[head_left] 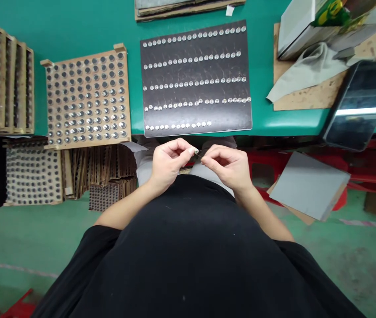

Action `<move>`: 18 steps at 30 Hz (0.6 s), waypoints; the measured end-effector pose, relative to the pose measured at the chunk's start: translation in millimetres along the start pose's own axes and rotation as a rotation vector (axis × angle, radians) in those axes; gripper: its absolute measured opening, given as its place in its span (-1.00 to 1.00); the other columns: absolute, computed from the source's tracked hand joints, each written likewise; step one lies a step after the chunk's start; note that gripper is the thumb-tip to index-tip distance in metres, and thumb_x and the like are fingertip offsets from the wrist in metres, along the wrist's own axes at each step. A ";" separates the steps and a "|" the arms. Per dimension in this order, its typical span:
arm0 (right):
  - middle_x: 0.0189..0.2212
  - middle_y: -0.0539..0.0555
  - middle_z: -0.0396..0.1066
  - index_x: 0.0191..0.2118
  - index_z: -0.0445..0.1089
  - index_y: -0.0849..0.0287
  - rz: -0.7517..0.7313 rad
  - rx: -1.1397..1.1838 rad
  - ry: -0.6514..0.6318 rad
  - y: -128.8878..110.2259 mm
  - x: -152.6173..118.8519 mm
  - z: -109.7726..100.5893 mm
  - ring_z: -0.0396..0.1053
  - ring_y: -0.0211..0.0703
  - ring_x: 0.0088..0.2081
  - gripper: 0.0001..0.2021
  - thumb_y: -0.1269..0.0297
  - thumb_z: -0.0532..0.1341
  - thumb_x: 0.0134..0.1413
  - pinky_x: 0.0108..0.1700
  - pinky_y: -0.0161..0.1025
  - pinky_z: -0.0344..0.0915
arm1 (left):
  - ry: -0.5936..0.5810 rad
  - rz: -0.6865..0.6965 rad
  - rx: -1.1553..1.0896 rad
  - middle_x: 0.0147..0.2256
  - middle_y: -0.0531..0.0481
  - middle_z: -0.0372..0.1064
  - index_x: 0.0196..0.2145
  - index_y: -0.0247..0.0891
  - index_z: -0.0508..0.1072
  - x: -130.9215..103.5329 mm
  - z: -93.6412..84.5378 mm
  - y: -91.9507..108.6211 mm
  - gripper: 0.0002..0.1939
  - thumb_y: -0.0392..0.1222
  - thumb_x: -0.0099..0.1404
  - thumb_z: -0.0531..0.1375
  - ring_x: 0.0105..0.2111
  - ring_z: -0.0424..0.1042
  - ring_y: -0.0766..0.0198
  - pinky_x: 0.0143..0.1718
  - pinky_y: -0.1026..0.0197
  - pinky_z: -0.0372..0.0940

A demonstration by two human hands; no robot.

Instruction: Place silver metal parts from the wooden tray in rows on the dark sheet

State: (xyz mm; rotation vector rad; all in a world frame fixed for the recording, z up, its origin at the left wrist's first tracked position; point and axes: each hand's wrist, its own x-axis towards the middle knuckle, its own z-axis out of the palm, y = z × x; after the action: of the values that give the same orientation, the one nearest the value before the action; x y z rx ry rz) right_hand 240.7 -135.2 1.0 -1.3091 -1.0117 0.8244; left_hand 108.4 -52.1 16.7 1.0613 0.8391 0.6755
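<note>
Between the thumb and finger of my left hand (pixel 171 161) is a small round silvery disc (pixel 196 151). A thin wire (pixel 198 155) runs from the disc toward my right hand (pixel 227 163), whose thumb and forefinger are pinched on its end. Both hands are just off the table's front edge, above my lap. Beyond them lies a black board (pixel 196 115) bearing rows of similar small discs with fine wires. The front row stops partway across. To its left sits a wooden tray (pixel 125 97) of upright dark cylindrical parts, some with shiny tops.
Wooden racks (pixel 5 79) stand at far left, with another filled tray (pixel 34 174) lower down. On the right are a white box (pixel 297 31), a grey cloth (pixel 310 66) and a black phone-like slab (pixel 362 106). Grey sheets (pixel 310 185) rest on a red stool below.
</note>
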 end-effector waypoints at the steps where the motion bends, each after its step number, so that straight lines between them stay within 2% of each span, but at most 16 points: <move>1: -0.62 -0.03 0.40 -0.59 0.43 0.16 -0.011 -0.017 0.011 -2.1 1.1 -0.2 0.30 -0.33 -0.56 -0.69 0.10 0.34 0.04 -0.52 -0.31 0.23 | -0.009 0.038 0.031 -0.59 0.08 0.30 -0.59 -0.33 0.47 -0.8 0.2 0.0 -0.76 -0.14 0.03 0.41 -0.62 0.15 0.52 -0.58 0.36 0.11; 5: -0.62 -0.04 0.37 -0.59 0.40 0.15 -0.047 -0.117 0.167 -5.5 3.5 3.0 0.30 -0.31 -0.53 -0.69 0.13 0.30 0.09 -0.46 -0.28 0.22 | -0.077 0.084 0.106 -0.58 0.06 0.30 -0.59 -0.32 0.49 -3.4 1.0 1.6 -0.77 -0.14 0.05 0.40 -0.56 0.23 0.46 -0.54 0.34 0.16; 9: -0.61 -0.04 0.36 -0.57 0.38 0.15 0.021 -0.243 0.329 -0.9 1.9 4.5 0.28 -0.32 -0.53 -0.65 0.08 0.22 0.16 -0.44 -0.27 0.21 | -0.127 0.056 0.086 -0.60 0.08 0.26 -0.58 -0.32 0.49 -4.4 1.0 2.8 -0.76 -0.13 0.08 0.39 -0.61 0.17 0.49 -0.58 0.34 0.10; 12: -0.64 -0.05 0.32 -0.58 0.38 0.15 0.073 -0.141 0.221 0.0 -0.2 1.7 0.24 -0.34 -0.56 -0.57 -0.02 0.16 0.20 -0.44 -0.28 0.22 | -0.114 0.052 0.074 -0.60 0.08 0.27 -0.59 -0.32 0.49 -4.4 1.1 2.7 -0.74 -0.12 0.06 0.40 -0.61 0.17 0.50 -0.56 0.34 0.12; 15: -0.62 -0.05 0.34 -0.56 0.40 0.15 0.093 -0.038 0.043 -3.4 -1.4 -0.6 0.23 -0.34 -0.55 -0.64 -0.02 0.30 0.05 -0.49 -0.30 0.18 | -0.095 0.056 0.099 -0.58 0.07 0.29 -0.59 -0.32 0.48 -4.4 1.8 2.8 -0.73 -0.10 0.05 0.41 -0.59 0.21 0.48 -0.54 0.34 0.17; 18: -0.58 -0.04 0.38 -0.55 0.40 0.15 0.074 -0.011 0.016 -7.0 -1.4 -0.5 0.26 -0.32 -0.51 -0.71 0.07 0.38 -0.03 -0.49 -0.30 0.17 | -0.096 0.051 0.133 -0.56 0.05 0.31 -0.59 -0.33 0.48 -4.4 2.3 3.0 -0.72 -0.09 0.04 0.41 -0.57 0.25 0.46 -0.54 0.33 0.18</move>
State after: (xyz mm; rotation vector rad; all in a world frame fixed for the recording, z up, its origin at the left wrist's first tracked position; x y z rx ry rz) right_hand 240.2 -137.4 7.8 -1.3672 -0.9613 0.8640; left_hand 107.9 -55.8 21.3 1.2289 0.7839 0.6130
